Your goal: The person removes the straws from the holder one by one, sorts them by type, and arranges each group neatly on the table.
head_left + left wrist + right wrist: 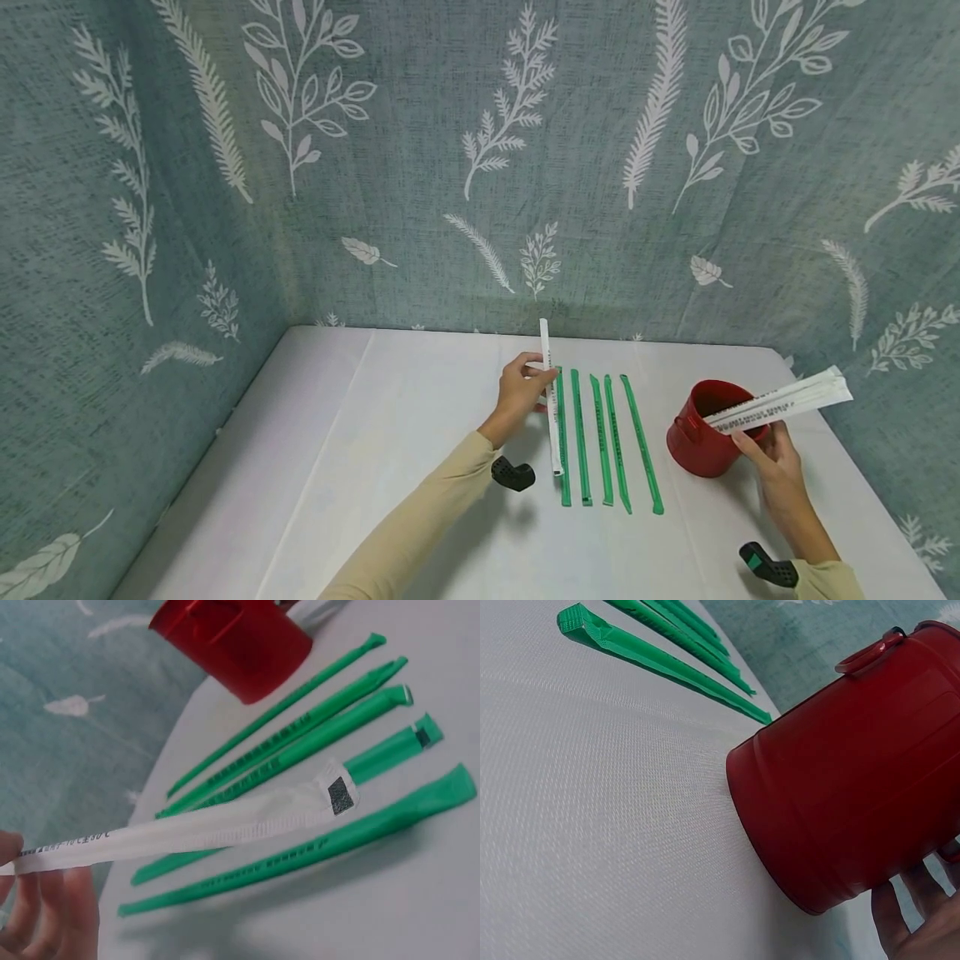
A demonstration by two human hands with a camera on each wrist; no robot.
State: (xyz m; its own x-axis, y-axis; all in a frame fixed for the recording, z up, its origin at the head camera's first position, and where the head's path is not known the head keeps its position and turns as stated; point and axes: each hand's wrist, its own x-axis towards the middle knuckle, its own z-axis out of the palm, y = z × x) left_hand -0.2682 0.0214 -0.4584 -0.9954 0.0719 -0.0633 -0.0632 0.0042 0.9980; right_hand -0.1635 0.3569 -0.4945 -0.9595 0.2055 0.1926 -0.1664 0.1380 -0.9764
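Observation:
In the head view, my left hand (519,390) pinches a white paper-wrapped straw (553,425) between thumb and fingers. The straw overlaps the leftmost of several green-wrapped straws (581,442), which lie side by side on the table. Seen from the left wrist, the white straw (225,821) slants above the green ones, its dark-marked end toward the camera. My right hand (780,475) grips the right side of a red metal bucket (696,446), thumb near the rim. A bundle of white-wrapped straws (787,403) leans out of it to the right. The right wrist view shows fingertips against the bucket's side (840,780).
A white cloth covers the table (360,467). Behind it and on the left hangs a grey-green curtain (420,150) with white leaf prints. The bucket stands near the table's right edge, to the right of the green straws.

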